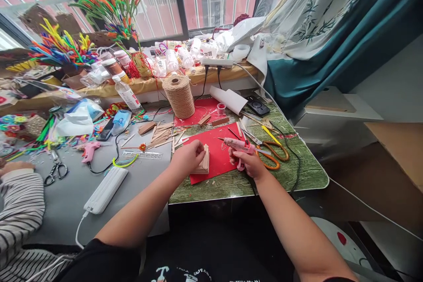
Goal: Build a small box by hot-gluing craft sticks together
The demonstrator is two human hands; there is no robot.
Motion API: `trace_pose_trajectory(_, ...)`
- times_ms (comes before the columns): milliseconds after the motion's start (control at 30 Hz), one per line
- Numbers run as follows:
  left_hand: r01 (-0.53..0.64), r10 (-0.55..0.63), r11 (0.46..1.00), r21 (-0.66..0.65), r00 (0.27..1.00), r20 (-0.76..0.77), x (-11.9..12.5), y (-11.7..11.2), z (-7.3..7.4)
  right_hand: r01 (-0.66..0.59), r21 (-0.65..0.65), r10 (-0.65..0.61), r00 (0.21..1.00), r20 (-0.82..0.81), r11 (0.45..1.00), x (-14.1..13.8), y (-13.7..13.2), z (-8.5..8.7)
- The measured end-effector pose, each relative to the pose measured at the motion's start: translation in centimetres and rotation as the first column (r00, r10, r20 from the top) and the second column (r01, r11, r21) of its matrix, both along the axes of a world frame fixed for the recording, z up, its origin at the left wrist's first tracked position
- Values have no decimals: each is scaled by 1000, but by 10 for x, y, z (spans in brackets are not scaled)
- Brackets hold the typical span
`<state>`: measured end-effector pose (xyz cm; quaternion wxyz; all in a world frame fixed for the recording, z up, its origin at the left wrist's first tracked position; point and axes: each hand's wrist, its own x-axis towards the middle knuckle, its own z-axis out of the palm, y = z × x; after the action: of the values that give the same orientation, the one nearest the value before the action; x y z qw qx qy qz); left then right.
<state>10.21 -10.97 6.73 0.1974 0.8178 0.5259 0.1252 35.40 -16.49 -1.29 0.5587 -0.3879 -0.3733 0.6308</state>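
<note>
A co-worker's striped sleeve (pixel 23 198) rests on a gray table (pixel 66 216), left of a white block with a cord (pixel 105 190). At the adjoining green table (pixel 307 165), a person in a black shirt bends both bare forearms over a sheet of red paper (pixel 220 167). The left hand (pixel 188 157), fingers curled together, is at a small wooden block (pixel 204 165) lying on the sheet; whether the fingertips grip it cannot be told. The right hand (pixel 250 163) is wrapped around the handle of a pink glue gun (pixel 238 144), its nozzle pointed left, apart from the block. Scissors (pixel 273 168) lie just right of that hand. Beyond, loose wooden sticks (pixel 161 135) are heaped near a large spool of twine (pixel 179 98). Bottles (pixel 172 60) and bright pipe cleaners (pixel 109 2) crowd the sill beneath a barred window (pixel 214 0).
</note>
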Motion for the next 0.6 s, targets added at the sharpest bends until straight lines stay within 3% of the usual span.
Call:
trace_pose_trajectory(333, 12, 3, 994, 112, 991, -134, 3, -6, 1, 4, -50, -3, 999, 32, 999, -1, -1, 0)
trace_pose_trajectory(600, 2, 18, 997, 74, 963, -268, 18, -2, 4, 4, -29, -3, 999, 40, 1000, 1, -2, -1)
